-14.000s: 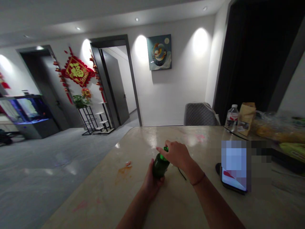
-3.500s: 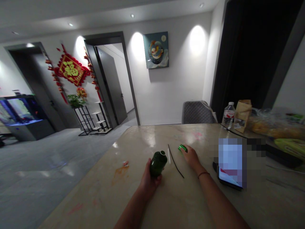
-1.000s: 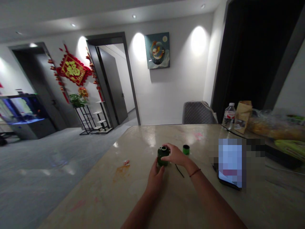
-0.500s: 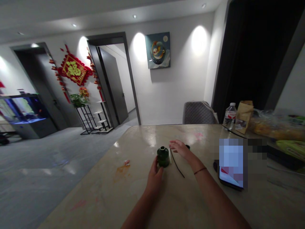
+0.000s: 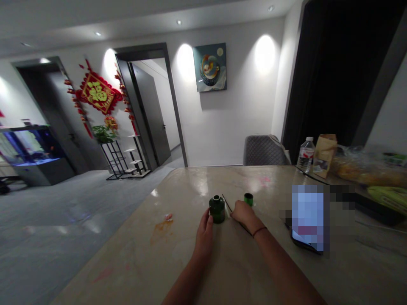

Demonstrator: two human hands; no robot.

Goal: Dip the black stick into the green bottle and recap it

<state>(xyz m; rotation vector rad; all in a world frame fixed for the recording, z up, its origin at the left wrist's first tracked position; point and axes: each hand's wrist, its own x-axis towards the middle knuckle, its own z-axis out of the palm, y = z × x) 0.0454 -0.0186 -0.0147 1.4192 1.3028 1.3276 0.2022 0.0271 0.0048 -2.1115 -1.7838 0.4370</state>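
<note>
A dark green glass bottle [image 5: 217,210] stands uncapped on the cream stone table [image 5: 133,262], with my left hand [image 5: 203,234] wrapped against its left side. My right hand [image 5: 243,214] rests just right of the bottle, its fingers closed on a thin dark stick [image 5: 227,204]. The stick's lower part is hidden under that hand. A small green cylindrical cap [image 5: 248,199] stands upright beyond my right hand, not touching it.
An orange stain [image 5: 161,228] and a small scrap [image 5: 168,217] lie left of the bottle. A phone [image 5: 302,241], partly blurred, lies to the right. A water bottle [image 5: 305,155], paper bag [image 5: 324,155] and plastic bag [image 5: 365,168] stand at the far right, beyond a grey chair [image 5: 263,150].
My right hand has moved down and right onto the thin stick, and the stick's upper end has swung left. The green cap now shows fully. The bottle and my left hand have barely moved.
</note>
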